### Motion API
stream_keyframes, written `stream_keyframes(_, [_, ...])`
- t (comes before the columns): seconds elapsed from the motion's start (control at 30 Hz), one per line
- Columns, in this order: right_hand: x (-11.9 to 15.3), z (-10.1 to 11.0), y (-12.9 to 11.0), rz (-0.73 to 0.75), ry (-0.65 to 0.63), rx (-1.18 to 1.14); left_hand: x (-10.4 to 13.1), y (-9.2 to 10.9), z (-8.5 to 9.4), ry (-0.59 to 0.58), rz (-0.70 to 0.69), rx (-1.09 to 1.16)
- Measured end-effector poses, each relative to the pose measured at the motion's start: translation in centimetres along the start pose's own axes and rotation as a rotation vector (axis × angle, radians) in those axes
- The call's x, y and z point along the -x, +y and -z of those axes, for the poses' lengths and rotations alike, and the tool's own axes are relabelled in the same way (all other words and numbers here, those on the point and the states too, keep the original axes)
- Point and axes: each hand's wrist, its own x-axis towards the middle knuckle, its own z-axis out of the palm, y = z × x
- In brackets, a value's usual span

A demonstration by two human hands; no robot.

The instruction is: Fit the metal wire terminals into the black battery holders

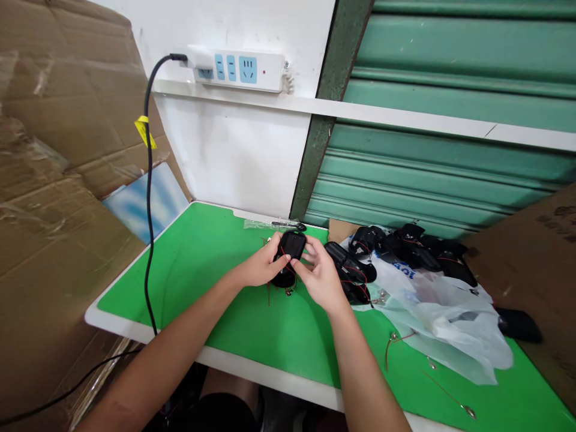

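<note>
Between both hands is a black plastic casing with a thin red wire across its face. My left hand grips its left side, the thumb lying over the lower edge. On the right side, my right hand holds it with thumb and fingertips. Just below, another dark rounded part partly shows under the casing; I cannot tell if the two are joined. Small metal bits and wire ends stick out around it. To the right of my right hand lie similar black casings with red wires.
A pile of black parts sits on a white plastic bag at the right. Loose wires with metal ends lie near the front right. A black cable hangs from a power strip. Cardboard stands along the left.
</note>
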Motion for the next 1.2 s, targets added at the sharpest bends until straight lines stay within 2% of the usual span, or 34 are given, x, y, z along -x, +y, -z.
stream_keyframes(0.23, [-0.3, -0.6, 0.8, 0.05, 0.062, -0.011, -0.1, -0.5, -0.2, 0.033, 0.011, -0.013])
stream_keyframes(0.4, [-0.3, -0.8, 0.8, 0.018, 0.045, -0.04, -0.1, -0.9, -0.6, 0.063, 0.019, -0.021])
stream_keyframes(0.63, [-0.4, -0.8, 0.6, -0.048, 0.03, -0.114, -0.1, -0.2, -1.1, 0.088, 0.027, -0.083])
stream_keyframes(0.9, [-0.6, -0.2, 0.6, -0.08, -0.012, -0.164, -0.1, -0.4, -0.7, 0.016, 0.056, -0.112])
stream_keyframes(1.2, [-0.5, -0.9, 0.5, -0.029, 0.085, -0.136, -0.3, -0.5, -1.2, 0.103, -0.026, -0.147])
